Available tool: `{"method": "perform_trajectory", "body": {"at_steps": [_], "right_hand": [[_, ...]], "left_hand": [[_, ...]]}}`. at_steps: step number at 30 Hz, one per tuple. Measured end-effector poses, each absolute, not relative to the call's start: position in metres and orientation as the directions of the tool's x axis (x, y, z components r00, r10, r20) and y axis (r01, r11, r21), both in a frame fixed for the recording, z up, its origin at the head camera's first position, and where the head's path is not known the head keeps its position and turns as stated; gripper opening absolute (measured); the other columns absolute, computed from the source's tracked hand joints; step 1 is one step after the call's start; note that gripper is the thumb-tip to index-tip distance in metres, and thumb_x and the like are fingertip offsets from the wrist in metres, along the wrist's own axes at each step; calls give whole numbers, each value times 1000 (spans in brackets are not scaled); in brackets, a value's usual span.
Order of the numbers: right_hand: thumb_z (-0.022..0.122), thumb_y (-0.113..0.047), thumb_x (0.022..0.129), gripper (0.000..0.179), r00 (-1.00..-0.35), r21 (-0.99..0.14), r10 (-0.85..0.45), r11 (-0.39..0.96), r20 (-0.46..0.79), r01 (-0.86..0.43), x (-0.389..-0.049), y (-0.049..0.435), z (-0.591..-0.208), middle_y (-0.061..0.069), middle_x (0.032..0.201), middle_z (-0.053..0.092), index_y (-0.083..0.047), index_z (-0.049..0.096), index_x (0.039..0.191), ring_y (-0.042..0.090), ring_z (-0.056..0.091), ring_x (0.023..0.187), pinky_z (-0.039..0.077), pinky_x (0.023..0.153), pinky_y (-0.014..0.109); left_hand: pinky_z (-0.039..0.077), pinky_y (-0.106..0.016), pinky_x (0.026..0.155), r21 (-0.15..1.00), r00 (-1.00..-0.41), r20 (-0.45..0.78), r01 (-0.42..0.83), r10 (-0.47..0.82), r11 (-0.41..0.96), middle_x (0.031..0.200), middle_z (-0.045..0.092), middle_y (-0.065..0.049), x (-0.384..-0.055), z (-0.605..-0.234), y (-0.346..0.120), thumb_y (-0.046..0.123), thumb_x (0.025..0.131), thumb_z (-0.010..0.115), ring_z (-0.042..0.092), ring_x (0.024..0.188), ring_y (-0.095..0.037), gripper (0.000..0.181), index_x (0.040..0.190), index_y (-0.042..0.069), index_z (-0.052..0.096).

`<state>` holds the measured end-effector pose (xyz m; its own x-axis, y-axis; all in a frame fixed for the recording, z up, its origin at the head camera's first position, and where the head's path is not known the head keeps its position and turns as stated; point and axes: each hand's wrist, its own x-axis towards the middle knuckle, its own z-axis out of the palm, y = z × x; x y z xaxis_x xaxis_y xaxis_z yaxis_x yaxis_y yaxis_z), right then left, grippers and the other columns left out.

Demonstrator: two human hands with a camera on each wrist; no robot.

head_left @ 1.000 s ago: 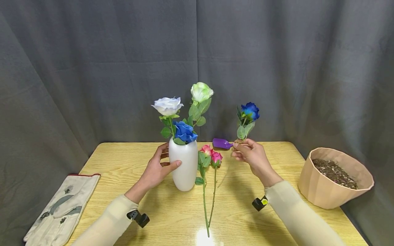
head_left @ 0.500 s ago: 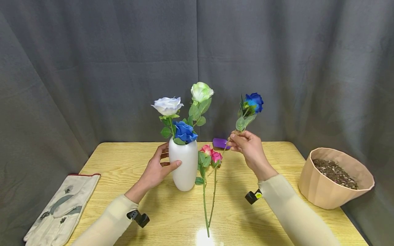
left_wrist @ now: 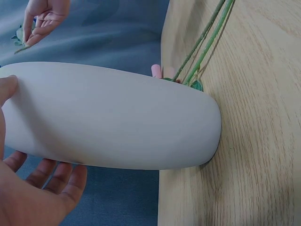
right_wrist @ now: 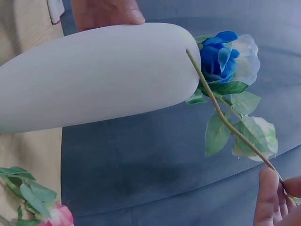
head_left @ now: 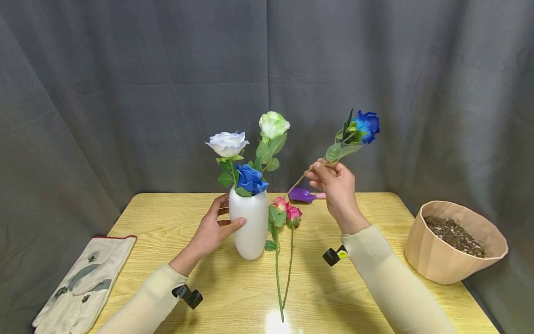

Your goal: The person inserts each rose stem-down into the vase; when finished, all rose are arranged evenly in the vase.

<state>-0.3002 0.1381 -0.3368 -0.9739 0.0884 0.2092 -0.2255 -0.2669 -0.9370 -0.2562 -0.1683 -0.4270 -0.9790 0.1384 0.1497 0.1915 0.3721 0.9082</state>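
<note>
My left hand (head_left: 212, 229) holds the white vase (head_left: 251, 227) from its left side, thumb across the front and fingers behind. The vase stands upright with a white rose (head_left: 227, 144), a green-tinged white rose (head_left: 273, 124) and a blue rose (head_left: 250, 178) in its mouth. My right hand (head_left: 339, 192) pinches the stem of another blue rose (head_left: 368, 126), raised above the table and tilted, its bloom to the upper right. In the right wrist view, the bare lower end of that stem (right_wrist: 221, 115) overlaps the vase near its mouth.
Two pink roses (head_left: 294, 213) lie on the table right of the vase. Behind them is a purple scoop (head_left: 302, 195) with a pink handle. A peach pot (head_left: 434, 255) of soil stands at the right, and work gloves (head_left: 92, 273) lie at the left.
My right hand has lifted the blue rose up and slightly leftward, its bloom tilting further right and the stem's lower end rising. My left hand and the vase have stayed still.
</note>
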Motion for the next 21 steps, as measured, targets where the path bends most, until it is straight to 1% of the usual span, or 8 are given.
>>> {"method": "perform_trajectory", "body": {"at_steps": [5, 7, 11, 14, 21], "right_hand": [[69, -18, 95, 16, -960, -908, 147, -318, 237, -272, -302, 133, -331, 2, 93, 74, -9, 61, 106, 9, 75, 77, 60, 65, 21], [69, -17, 95, 17, -953, -891, 160, -345, 256, -297, -302, 132, -329, 0, 91, 74, -8, 61, 106, 9, 75, 77, 60, 64, 21], [70, -16, 94, 17, -939, -861, 177, -377, 295, -342, -302, 130, -325, 1, 91, 74, -8, 60, 106, 11, 75, 78, 60, 64, 21], [70, -16, 94, 16, -931, -850, 179, -382, 317, -363, -301, 126, -323, 2, 90, 75, -8, 61, 105, 11, 76, 77, 60, 64, 21], [69, -15, 95, 24, -929, -856, 157, -359, 336, -371, -301, 116, -322, 2, 91, 75, -1, 59, 111, 10, 75, 77, 60, 63, 22]], "left_hand": [[47, -51, 108, 907, -979, 153, 193, 136, 374, 148, 44, -7, -256, -427, -168, 46, 89, 74, 46, 135, -31, 79, 151, 26, 30], [48, -51, 108, 907, -979, 154, 195, 136, 373, 147, 44, -7, -256, -427, -168, 45, 89, 74, 46, 135, -30, 79, 151, 26, 30], [48, -51, 108, 907, -978, 157, 198, 138, 371, 147, 44, -8, -255, -426, -168, 45, 89, 74, 46, 135, -30, 79, 151, 25, 30], [48, -51, 108, 906, -977, 161, 202, 140, 371, 147, 44, -8, -256, -426, -168, 45, 89, 73, 47, 135, -30, 79, 152, 25, 29], [48, -51, 107, 907, -977, 160, 201, 139, 371, 147, 44, -8, -255, -426, -168, 45, 89, 74, 47, 135, -31, 80, 152, 24, 29]]}}
